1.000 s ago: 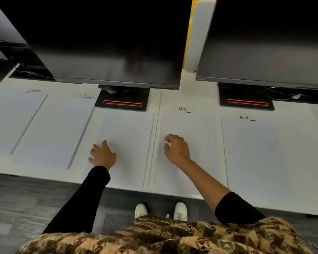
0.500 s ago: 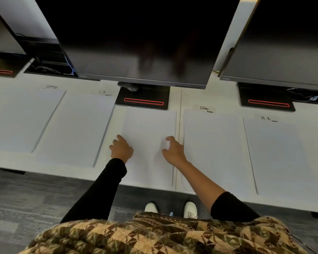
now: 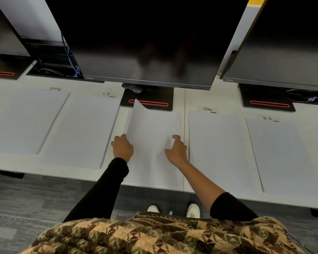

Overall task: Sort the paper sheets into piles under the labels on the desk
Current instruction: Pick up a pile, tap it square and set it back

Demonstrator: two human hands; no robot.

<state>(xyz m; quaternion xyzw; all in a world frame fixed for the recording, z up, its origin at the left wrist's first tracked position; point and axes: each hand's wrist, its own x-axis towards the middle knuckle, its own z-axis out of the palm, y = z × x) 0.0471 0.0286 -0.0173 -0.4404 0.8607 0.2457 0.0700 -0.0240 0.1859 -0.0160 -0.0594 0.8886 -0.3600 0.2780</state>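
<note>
Lifting sheet [image 3: 151, 129], print apparently illegible.

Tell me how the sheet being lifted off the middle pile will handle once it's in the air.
Probably floppy: the lifted sheet already bows, its far corner curling up where the left hand raises one edge. Likely very light. It may slide, since the right hand presses the middle pile beneath.

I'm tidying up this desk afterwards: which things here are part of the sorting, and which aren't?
Part of it: lifted sheet, middle stack, Office, I.T, Clinic and H.R labels.
Not: centre monitor, monitor stand, blue cables.
</note>
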